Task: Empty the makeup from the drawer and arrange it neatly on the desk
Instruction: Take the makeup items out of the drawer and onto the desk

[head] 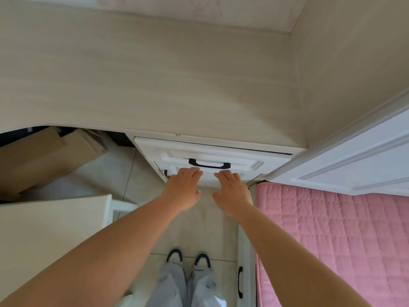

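Drawer shut, handle horiz; both hands flat below.

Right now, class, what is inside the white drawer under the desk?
Nothing inside shows: the white drawer looks almost closed, so its contents are hidden. Only its front and black handle show, with both hands near it.

Both hands, left and right, reach out at mid-frame toward the white panelled drawer front, fingers just under its black bar handle. Pale wood-grain surface overhangs above. Pink quilted bed crowds the right; brown cardboard boxes block the left. Tiled floor lies between them.
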